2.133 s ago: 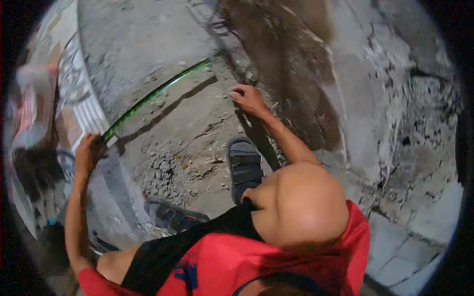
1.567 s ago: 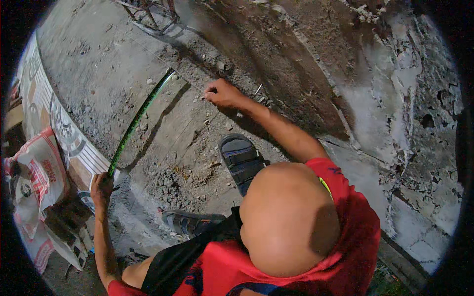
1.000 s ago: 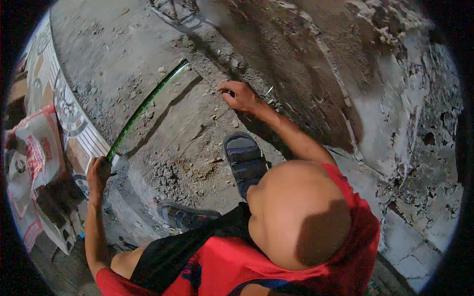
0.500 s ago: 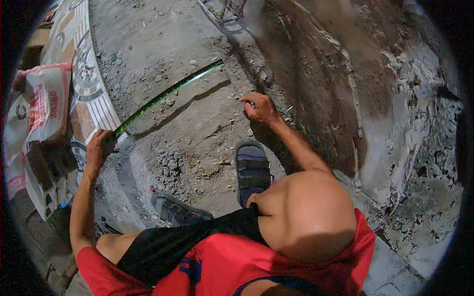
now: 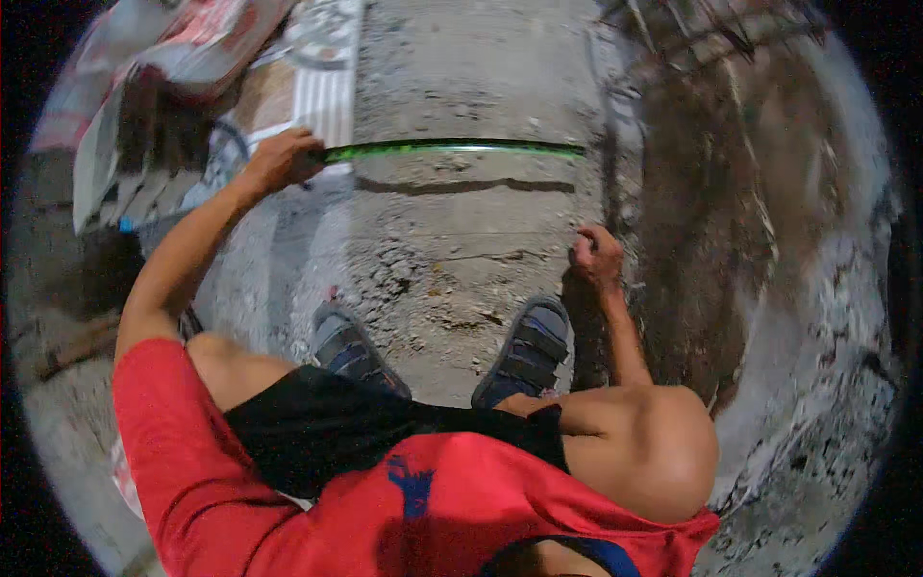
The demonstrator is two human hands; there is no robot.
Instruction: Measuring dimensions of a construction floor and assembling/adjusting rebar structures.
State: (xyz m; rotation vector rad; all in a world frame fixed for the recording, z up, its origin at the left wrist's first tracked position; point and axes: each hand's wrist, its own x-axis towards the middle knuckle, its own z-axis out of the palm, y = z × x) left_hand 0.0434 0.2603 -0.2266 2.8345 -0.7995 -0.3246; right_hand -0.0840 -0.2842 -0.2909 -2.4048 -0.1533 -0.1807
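My left hand (image 5: 281,160) grips one end of a long, thin green straightedge (image 5: 452,148) that lies level just above the grey cement floor (image 5: 461,87), casting a shadow below it. Its far end reaches the edge of a darker, damp strip of floor (image 5: 692,192) on the right. My right hand (image 5: 596,256) is closed and rests at that edge, lower than the straightedge; I cannot tell if it holds anything. I am crouched, with both sandalled feet, left (image 5: 348,346) and right (image 5: 531,352), flat on the floor below the hands.
Printed cement sacks and patterned sheets (image 5: 173,106) lie at the upper left. Loose mortar crumbs (image 5: 423,288) sit between my feet and the straightedge. A rough, flaking wall surface (image 5: 827,317) curves along the right.
The view has swung round, so the straightedge now reads level across the frame instead of slanting. My left hand has kept its grip; my right hand stays at the damp edge.
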